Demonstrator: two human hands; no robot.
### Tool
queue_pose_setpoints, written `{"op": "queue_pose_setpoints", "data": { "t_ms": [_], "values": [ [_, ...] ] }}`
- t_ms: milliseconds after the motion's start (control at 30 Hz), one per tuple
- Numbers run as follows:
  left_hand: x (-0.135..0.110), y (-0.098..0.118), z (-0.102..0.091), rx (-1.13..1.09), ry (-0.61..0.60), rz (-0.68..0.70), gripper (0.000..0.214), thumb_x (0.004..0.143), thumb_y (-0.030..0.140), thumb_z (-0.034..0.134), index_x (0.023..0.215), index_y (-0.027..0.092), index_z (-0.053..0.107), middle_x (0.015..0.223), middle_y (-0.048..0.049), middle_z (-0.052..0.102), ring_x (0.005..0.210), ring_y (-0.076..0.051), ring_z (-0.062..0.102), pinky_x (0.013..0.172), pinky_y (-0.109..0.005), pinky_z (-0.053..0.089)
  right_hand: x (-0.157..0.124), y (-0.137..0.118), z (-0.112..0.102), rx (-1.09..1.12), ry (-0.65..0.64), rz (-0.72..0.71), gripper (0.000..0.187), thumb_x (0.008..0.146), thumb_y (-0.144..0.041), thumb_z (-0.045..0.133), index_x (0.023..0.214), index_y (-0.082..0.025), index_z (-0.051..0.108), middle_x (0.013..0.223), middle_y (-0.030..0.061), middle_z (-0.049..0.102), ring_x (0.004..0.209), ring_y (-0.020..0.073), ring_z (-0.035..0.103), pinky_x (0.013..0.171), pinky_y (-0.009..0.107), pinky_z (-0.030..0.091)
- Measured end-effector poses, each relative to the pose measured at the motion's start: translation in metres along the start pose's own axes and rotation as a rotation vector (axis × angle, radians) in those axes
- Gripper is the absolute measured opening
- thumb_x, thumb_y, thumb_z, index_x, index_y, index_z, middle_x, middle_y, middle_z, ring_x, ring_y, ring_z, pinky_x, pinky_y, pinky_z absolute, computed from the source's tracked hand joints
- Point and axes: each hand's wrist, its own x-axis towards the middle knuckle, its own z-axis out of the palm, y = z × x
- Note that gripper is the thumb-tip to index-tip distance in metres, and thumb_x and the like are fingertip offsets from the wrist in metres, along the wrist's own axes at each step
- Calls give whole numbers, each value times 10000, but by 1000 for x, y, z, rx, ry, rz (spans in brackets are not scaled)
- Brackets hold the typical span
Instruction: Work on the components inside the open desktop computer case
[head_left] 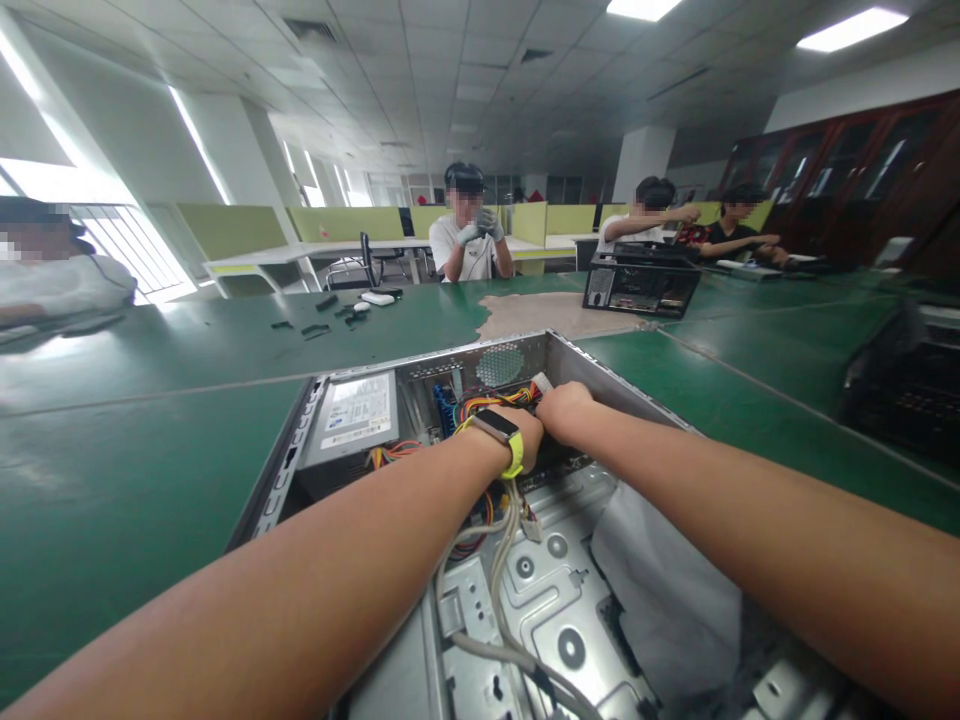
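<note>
Head view: a green bench [112, 480] carries an open computer case [630, 378], its metal walls rising around both hands. Left of the case, a broad stretch of green runs to the picture's edge; right of it, more green leads to a dark object [904, 395]. Beyond the case are small black parts [315, 331], a tan patch [540, 315], a second case [641, 285] and co-workers [466, 245], with yellow-green partitions [232, 232] farther back. Inside the case, the left hand [526, 432] and right hand [568, 408] are close together beside coloured wires [484, 402] and a white connector [541, 383] – the fingertips are hidden, so I cannot tell either grip's state. Room is tight toward the case's far corner – its near part is more open, crossed by grey cables [496, 575].
</note>
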Motion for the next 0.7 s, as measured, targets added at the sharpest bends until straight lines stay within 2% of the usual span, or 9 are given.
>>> {"op": "queue_pose_setpoints", "data": {
  "t_ms": [167, 367, 700],
  "values": [
    [-1, 2, 0, 69, 2, -2, 360, 620, 251, 631, 952, 130, 700, 938, -181, 701, 868, -320, 659, 732, -429, 547, 1, 0, 0, 31, -4, 19, 362, 858, -119, 437, 1180, -123, 602, 1263, 158, 559, 1147, 295, 534, 893, 474, 487],
    [0, 2, 0, 51, 1, -6, 398, 614, 277, 645, 971, 106, 690, 919, -190, 699, 847, -331, 664, 720, -440, 550, 2, 0, 1, 39, -11, 21, 354, 885, -144, 402, 1175, -116, 603, 1258, 162, 562, 1152, 290, 531, 890, 475, 489],
    [1, 1, -1, 43, -6, -8, 421, 614, 273, 638, 988, 84, 682, 907, -197, 701, 849, -334, 665, 732, -451, 552, 3, -1, 2, 61, -11, 39, 349, 867, -142, 444, 1178, -100, 598, 1256, 168, 562, 1153, 306, 528, 895, 487, 486]
  ]
}}
